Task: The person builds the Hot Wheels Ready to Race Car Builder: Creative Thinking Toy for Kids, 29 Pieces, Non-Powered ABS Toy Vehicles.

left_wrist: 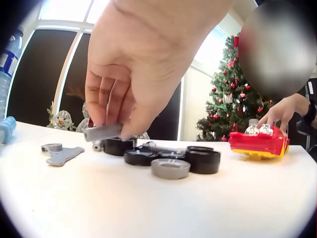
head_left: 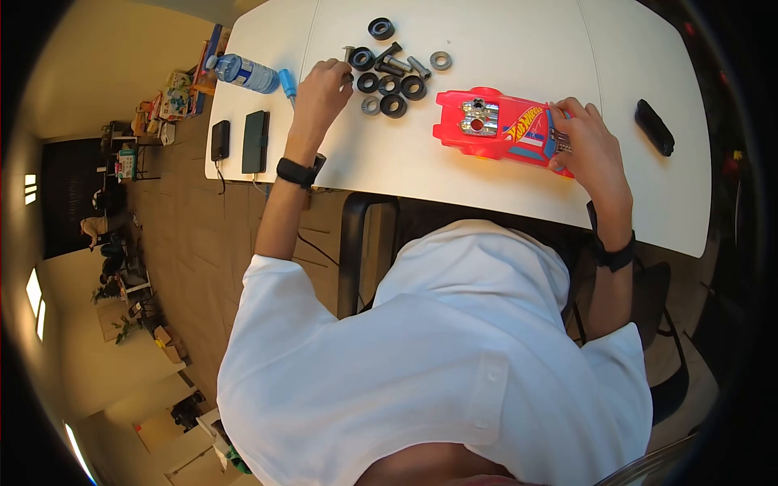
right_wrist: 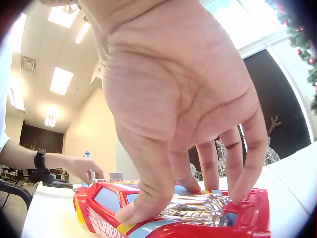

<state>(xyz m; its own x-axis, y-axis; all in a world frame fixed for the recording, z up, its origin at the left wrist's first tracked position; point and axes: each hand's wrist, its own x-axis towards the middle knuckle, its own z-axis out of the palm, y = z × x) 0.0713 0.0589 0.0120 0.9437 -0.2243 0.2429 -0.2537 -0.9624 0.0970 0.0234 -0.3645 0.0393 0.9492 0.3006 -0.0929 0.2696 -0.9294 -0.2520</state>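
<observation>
My left hand (head_left: pixel 322 99) is at the left edge of a pile of loose toy parts. Its thumb and fingers pinch a small grey plastic piece (left_wrist: pixel 102 132) just above the table. Beside it are black wheels (head_left: pixel 393 105), grey rings (head_left: pixel 441 61) and toy bolts (head_left: pixel 420 67). A flat grey bracket-like part (left_wrist: pixel 64 154) lies nearby in the left wrist view. My right hand (head_left: pixel 590 142) grips the rear of a red toy car (head_left: pixel 486 130), thumb on one side and fingers over the other. The car has a silver engine block and a chrome rear section.
A blue-handled tool (head_left: pixel 288 81) and a water bottle (head_left: pixel 247 74) lie left of my left hand. Closer to me are a dark phone case (head_left: pixel 255 142) and a black power bank (head_left: pixel 220 140), with cables. A black case (head_left: pixel 654 127) is at the far right of the white table (head_left: pixel 519 40).
</observation>
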